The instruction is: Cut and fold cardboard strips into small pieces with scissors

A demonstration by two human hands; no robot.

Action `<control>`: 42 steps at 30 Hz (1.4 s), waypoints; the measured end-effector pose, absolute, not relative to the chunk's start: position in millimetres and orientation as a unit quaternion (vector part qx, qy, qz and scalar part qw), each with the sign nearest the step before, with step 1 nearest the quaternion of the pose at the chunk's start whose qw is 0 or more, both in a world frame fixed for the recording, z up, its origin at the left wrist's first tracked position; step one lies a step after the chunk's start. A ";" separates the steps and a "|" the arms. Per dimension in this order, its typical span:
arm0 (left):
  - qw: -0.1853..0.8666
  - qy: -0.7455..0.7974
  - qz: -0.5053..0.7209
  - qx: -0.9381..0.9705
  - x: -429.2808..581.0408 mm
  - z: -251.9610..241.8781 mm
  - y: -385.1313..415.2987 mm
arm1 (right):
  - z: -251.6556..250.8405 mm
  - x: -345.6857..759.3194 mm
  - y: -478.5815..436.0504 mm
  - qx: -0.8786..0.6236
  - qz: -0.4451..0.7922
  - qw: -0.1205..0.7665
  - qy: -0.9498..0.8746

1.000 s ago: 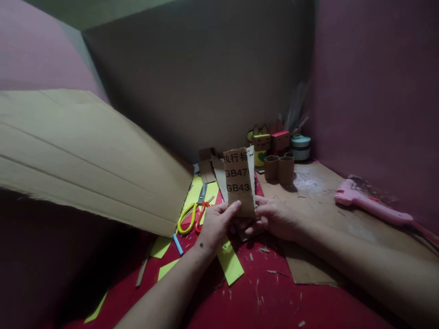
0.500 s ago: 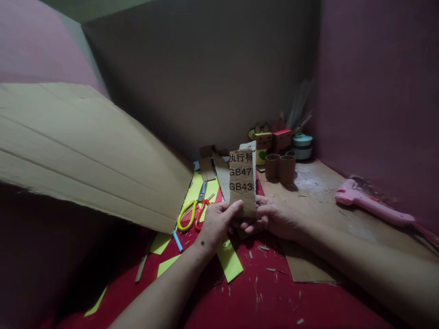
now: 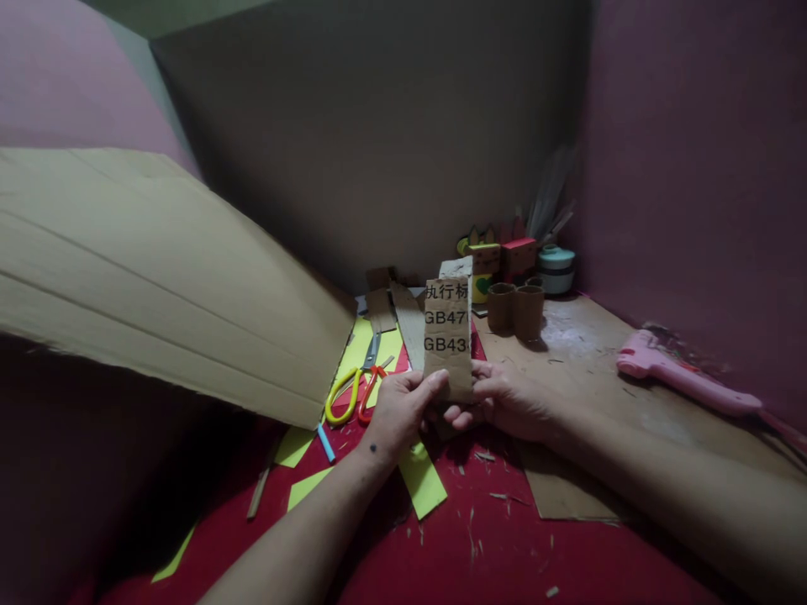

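A small brown piece of cardboard [image 3: 447, 336] with printed black characters stands upright between my hands. My left hand [image 3: 409, 399] pinches its lower left part, thumb across the printed face. At the lower right edge, my right hand [image 3: 504, 399] grips it too, with some fingers hidden behind or below. A paler piece of cardboard [image 3: 462, 267] shows behind its top edge; whether the two are joined I cannot tell. Left of my left hand lie scissors [image 3: 353, 391] with one yellow and one red handle, on yellow and red paper.
A large cardboard sheet [image 3: 176, 277] slants in from the left. Cardboard tubes [image 3: 515, 308], small box figures [image 3: 501, 260] and a teal-lidded jar [image 3: 556, 267] stand at the back right. A pink glue gun [image 3: 687, 370] lies right. Yellow strips [image 3: 422, 483] and scraps litter the red cloth [image 3: 466, 555].
The held cardboard has shifted very slightly to the right, and a little more of the paler piece shows behind its top. Both hands keep nearly the same place and hold.
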State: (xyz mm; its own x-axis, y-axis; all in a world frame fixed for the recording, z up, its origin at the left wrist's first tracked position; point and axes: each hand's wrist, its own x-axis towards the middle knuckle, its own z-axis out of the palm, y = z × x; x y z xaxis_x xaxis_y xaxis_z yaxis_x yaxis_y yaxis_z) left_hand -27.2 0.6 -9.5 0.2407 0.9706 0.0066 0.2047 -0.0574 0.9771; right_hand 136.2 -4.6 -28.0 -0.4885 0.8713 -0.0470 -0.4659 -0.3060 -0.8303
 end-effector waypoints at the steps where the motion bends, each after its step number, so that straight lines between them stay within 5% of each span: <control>1: 0.491 0.477 0.389 0.616 -27.2 -9.7 0.7 | -28.0 136.3 -4.5 -0.254 0.767 0.436 -0.397; 42: 0.482 0.486 0.373 0.626 -27.4 -9.1 2.3 | -35.2 134.7 -1.9 -0.226 0.744 0.449 -0.439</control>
